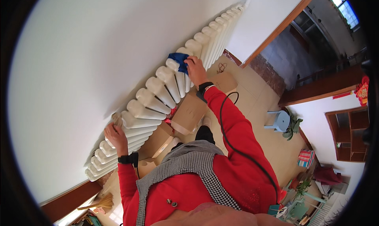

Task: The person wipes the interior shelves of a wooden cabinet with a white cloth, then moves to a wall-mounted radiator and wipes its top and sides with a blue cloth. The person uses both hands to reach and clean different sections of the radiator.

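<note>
A long white column radiator (pixel 157 81) runs along the wall before me. My right hand (pixel 196 70) pinches a dark blue cloth (pixel 179 61), which drapes over the top of one rounded section. Farther left, my left hand (pixel 116 137) is at the radiator's top. Between its fingertips is a small, pale brownish thing (pixel 117 119), perhaps a rag; it looks partly see-through. Each wrist wears a black strap, and a black cable (pixel 229 134) runs along my right sleeve.
Several cardboard boxes (pixel 189 113) stand on the floor against the radiator, close to my feet. A blue stool (pixel 281 121) and a potted plant (pixel 293 127) are to the right, near a striped bag (pixel 306 158). A straw broom (pixel 102 202) is at lower left. A doorway (pixel 284 33) opens at upper right.
</note>
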Available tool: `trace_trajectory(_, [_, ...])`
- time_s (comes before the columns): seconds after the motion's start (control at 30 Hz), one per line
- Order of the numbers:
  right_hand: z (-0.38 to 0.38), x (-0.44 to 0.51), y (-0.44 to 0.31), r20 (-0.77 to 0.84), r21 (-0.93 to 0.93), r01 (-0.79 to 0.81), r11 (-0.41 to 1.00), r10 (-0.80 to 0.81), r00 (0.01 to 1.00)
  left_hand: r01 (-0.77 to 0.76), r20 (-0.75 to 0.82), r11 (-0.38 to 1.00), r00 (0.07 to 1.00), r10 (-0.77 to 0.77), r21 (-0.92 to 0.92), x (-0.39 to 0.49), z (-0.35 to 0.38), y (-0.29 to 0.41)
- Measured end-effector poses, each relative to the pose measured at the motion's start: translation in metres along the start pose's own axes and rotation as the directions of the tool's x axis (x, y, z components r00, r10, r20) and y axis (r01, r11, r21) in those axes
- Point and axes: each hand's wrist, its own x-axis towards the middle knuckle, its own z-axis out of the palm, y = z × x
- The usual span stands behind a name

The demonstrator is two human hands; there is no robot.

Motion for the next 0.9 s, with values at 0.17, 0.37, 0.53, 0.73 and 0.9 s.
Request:
trace_trajectory(0.17, [-0.022,0.037,0.019,-0.111,0.327,-0.208,0.922,0.256,0.960,-0.074,-0.001,0.981,0.997,0.075,-0.179,0.048,0.064,0.102])
trace_trajectory(0.37, [-0.015,0.075,0.082,-0.301,0.334,-0.143,0.932,0.249,0.921,-0.042,0.084,0.981,0.995,0.058,-0.187,0.100,0.163,0.182])
trace_trajectory(0.53, [0.051,-0.022,0.127,-0.048,0.363,-0.495,0.789,0.547,0.836,-0.059,0.148,0.991,0.988,0.041,0.122,0.097,0.191,0.197])
trace_trajectory(0.73, [0.012,-0.045,0.137,-0.021,0.487,-0.504,0.714,0.587,0.810,-0.093,0.118,0.982,0.990,0.074,0.164,0.095,0.189,0.199])
trace_trajectory(0.9, [-0.037,0.087,0.148,-0.253,0.347,-0.089,0.934,0.184,0.950,-0.084,0.114,0.982,0.991,0.066,0.170,0.098,0.191,0.204])
